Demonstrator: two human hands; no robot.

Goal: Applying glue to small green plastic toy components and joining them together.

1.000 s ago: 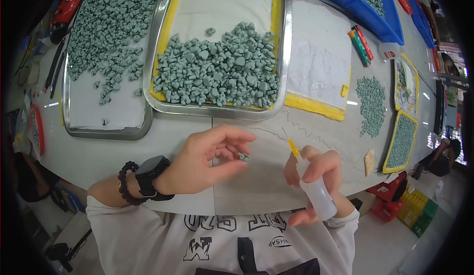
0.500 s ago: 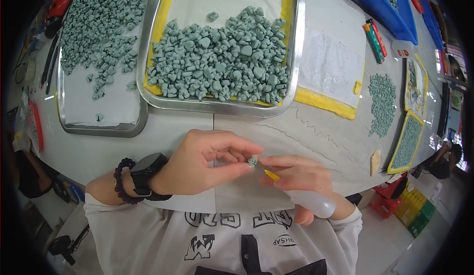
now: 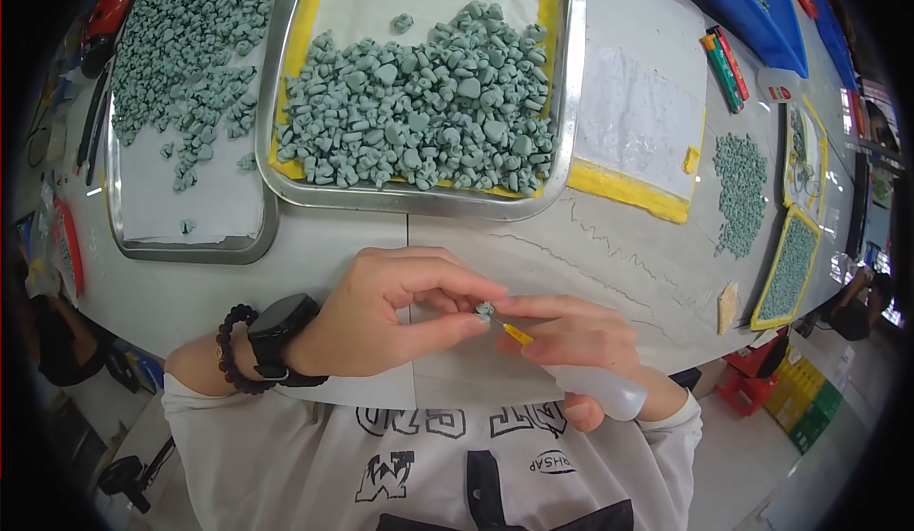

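Left hand [image 3: 376, 312], on the near side of the tray [image 3: 419, 205]: thumb and fingertips pinching a small green piece [image 3: 485, 309]. Right hand [image 3: 583, 336], also on the tray's near side: fingers wrapped round a whitish bottle [image 3: 609, 392], yellow nozzle [image 3: 518, 335] aimed at the piece; contact unclear. Green heap [image 3: 409, 117] inside tray; grey tray [image 3: 205, 248] to its left.
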